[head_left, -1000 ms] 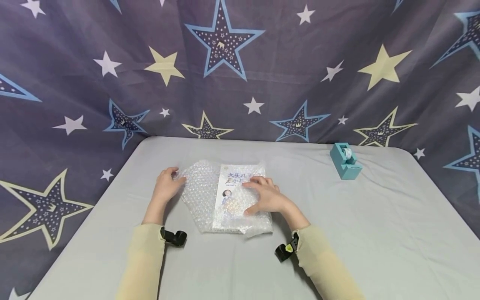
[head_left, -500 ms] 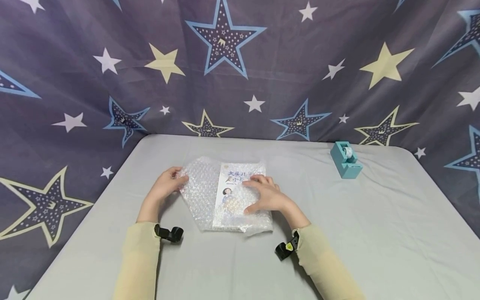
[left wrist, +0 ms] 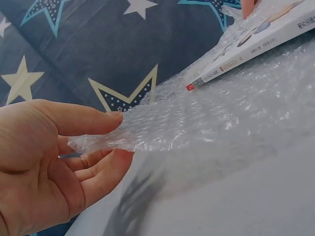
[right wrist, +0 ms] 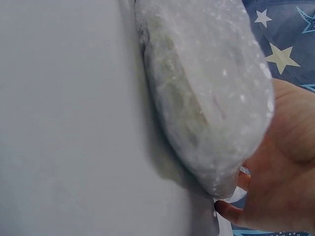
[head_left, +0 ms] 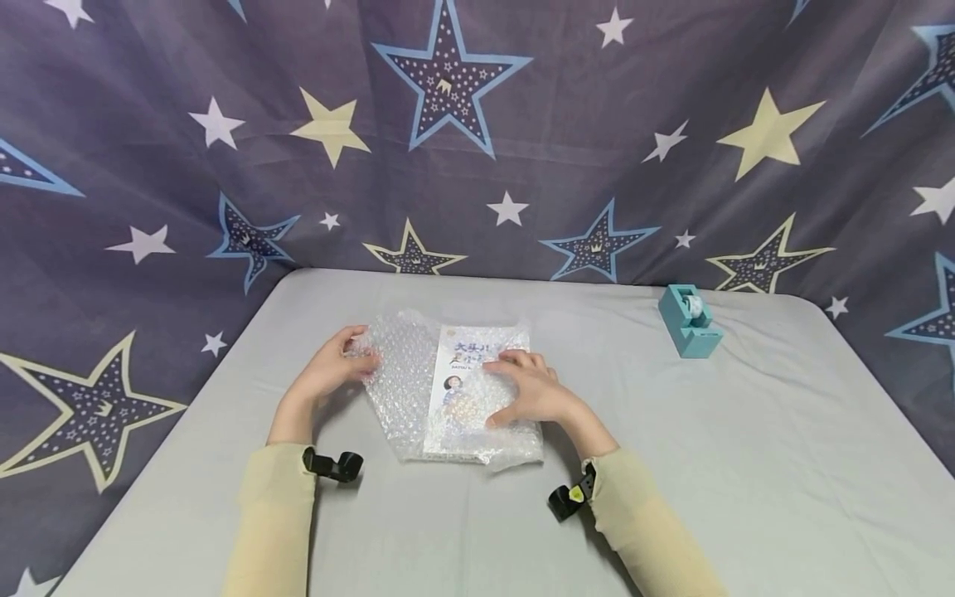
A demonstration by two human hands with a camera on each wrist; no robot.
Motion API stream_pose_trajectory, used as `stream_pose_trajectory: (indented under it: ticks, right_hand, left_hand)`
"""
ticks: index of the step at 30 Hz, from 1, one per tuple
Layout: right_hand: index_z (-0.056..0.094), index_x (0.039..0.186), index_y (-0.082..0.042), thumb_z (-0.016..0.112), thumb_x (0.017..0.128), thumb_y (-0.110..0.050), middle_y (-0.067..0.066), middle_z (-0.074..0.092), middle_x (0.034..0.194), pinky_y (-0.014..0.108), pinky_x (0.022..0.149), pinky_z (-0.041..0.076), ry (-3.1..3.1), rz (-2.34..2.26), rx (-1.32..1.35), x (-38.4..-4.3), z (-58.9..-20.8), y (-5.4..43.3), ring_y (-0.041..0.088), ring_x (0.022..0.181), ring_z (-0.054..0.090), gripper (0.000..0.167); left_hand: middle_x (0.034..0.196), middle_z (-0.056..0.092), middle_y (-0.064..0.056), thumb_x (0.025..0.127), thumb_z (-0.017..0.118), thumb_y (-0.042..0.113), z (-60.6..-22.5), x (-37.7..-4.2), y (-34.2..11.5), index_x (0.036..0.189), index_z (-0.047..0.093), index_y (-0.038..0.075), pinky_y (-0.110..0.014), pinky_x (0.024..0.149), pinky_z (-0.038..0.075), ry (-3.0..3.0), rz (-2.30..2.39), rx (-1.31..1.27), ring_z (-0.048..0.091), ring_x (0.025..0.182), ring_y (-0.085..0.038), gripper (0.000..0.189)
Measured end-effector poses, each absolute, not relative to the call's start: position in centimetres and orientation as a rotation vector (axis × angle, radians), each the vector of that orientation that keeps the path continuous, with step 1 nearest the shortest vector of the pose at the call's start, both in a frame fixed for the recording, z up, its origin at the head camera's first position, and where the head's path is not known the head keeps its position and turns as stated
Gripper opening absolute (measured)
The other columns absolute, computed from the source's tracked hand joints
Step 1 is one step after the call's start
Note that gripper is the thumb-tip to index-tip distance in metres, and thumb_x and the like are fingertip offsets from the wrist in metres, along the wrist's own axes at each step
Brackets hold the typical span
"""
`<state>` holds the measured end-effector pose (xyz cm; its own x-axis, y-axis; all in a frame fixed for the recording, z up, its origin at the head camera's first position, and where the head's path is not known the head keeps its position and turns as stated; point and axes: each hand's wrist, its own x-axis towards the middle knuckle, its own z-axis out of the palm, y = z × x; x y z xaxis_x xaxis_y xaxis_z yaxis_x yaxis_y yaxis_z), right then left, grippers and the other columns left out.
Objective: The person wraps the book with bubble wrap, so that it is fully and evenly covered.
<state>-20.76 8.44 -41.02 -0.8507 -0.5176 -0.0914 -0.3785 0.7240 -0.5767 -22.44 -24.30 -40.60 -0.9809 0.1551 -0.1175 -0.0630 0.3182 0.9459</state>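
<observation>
A white book with a drawn figure and blue lettering lies on the table, its right part under clear bubble wrap. A loose flap of the bubble wrap spreads out to its left. My left hand pinches the flap's outer edge; in the left wrist view, the sheet runs between thumb and fingers, raised over the table. With fingers spread, my right hand rests on the wrapped right side of the book. The right wrist view shows the covered end close up, partly blurred, beside the palm.
A teal tape dispenser with a roll of clear tape stands at the back right of the table. Behind the table hangs a dark curtain printed with stars. Both wrists wear black camera mounts.
My left hand has taken hold of the flap's edge and shifted slightly to the right, creasing the bubble wrap there. The right hand stays in place on the book.
</observation>
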Motion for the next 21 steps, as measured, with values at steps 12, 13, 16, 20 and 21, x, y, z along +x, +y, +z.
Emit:
stream_pose_trajectory:
  ticks: [12, 13, 16, 20, 21]
  right_hand:
    - [0.043, 0.135, -0.024, 0.079, 0.061, -0.041, 0.007, 0.025, 0.146, 0.056, 0.103, 0.019, 2.684, -0.825, -0.716, -20.7, -41.1, 8.5, 0.032, 0.130, 0.019, 0.084]
    - [0.043, 0.135, -0.024, 0.079, 0.062, -0.041, 0.007, 0.025, 0.146, 0.056, 0.103, 0.019, 2.683, -0.823, -0.716, -20.7, -41.1, 8.5, 0.032, 0.130, 0.019, 0.084]
    - [0.043, 0.135, -0.025, 0.079, 0.062, -0.041, 0.007, 0.025, 0.146, 0.056, 0.103, 0.018, 2.682, -0.822, -0.716, -20.7, -41.1, 8.4, 0.032, 0.130, 0.018, 0.084]
    - [0.043, 0.135, -0.025, 0.079, 0.062, -0.040, 0.007, 0.025, 0.146, 0.056, 0.103, 0.018, 2.681, -0.825, -0.714, -20.7, -41.1, 8.5, 0.032, 0.130, 0.018, 0.083]
    - [0.043, 0.135, -0.025, 0.079, 0.062, -0.040, 0.007, 0.025, 0.146, 0.056, 0.103, 0.017, 2.681, -0.828, -0.714, -20.7, -41.1, 8.5, 0.032, 0.130, 0.018, 0.083]
  left_hand:
    - [0.108, 0.047, -0.018, 0.082, 0.055, -0.004, -39.9, -22.3, -23.6, 0.140, 0.022, -0.002, -0.024, 0.074, 0.052, 2.387, 1.842, 0.138, 0.057, 0.079, -0.005, 0.066]
    - [0.107, 0.047, -0.018, 0.082, 0.055, -0.004, -39.8, -22.3, -23.5, 0.140, 0.023, -0.002, -0.024, 0.073, 0.052, 2.382, 1.856, 0.144, 0.057, 0.078, -0.005, 0.066]
    - [0.108, 0.047, -0.021, 0.083, 0.055, -0.004, -39.5, -22.3, -23.0, 0.140, 0.023, -0.002, -0.023, 0.072, 0.052, 2.367, 1.899, 0.163, 0.058, 0.076, -0.004, 0.065]
    - [0.110, 0.047, -0.024, 0.084, 0.055, -0.004, -39.1, -22.3, -22.1, 0.141, 0.024, 0.001, -0.022, 0.071, 0.052, 2.359, 1.939, 0.169, 0.059, 0.074, -0.003, 0.065]
    - [0.108, 0.048, -0.023, 0.084, 0.055, -0.004, -39.0, -22.3, -21.9, 0.141, 0.025, 0.001, -0.021, 0.070, 0.052, 2.363, 1.944, 0.168, 0.059, 0.074, -0.003, 0.065]
